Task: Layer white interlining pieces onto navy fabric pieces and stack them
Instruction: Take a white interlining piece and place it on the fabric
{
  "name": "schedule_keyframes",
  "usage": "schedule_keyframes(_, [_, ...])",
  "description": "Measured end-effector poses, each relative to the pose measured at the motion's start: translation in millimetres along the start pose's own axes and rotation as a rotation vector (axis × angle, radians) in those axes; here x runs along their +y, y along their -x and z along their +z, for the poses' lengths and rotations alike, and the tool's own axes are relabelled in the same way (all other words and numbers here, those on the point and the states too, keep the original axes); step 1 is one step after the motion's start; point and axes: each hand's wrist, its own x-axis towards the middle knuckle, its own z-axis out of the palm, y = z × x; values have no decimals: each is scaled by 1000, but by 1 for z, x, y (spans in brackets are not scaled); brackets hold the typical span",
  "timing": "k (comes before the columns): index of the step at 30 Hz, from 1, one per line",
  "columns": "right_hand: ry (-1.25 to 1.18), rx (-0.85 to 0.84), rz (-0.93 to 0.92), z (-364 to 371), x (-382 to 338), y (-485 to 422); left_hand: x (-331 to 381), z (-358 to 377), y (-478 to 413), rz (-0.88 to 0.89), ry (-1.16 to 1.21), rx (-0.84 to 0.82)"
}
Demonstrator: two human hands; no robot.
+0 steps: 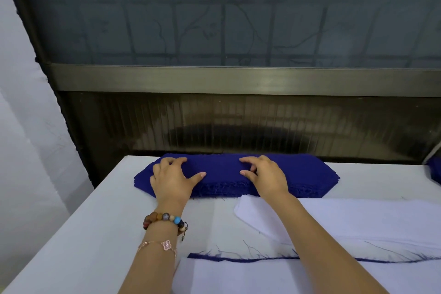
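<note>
The stack of navy fabric pieces [298,174] lies along the bench's [95,222] far edge, frayed side nearest. The left hand [173,178] and right hand [265,176] rest on top, apart, fingertips bent into the cloth; whether they pinch a piece I cannot tell. White interlining pieces [358,217] lie just nearer, toward the right edge

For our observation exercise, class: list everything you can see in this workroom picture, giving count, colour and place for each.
table: one, white, under everything
navy stack: one, dark blue, table's far edge
white pieces: one pile, white, right, before the navy stack
layered pile: one, white over frayed navy, nearest
window: one, grey, behind the table
bead bracelet: one, mixed colours, left wrist
chain bracelet: one, pinkish, left forearm
left grip: one, bare, fingers bent on navy stack's left
right grip: one, bare, fingers bent on its middle
</note>
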Motion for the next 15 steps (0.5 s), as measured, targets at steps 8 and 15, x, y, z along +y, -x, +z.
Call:
schedule_keyframes(8, [152,-56,-26,4,-2,0,-5,5,-5,-28,-5,-102])
schedule_keyframes(15, [156,-68,-15,3,-4,-1,-7,6,-6,9,-73,-110])
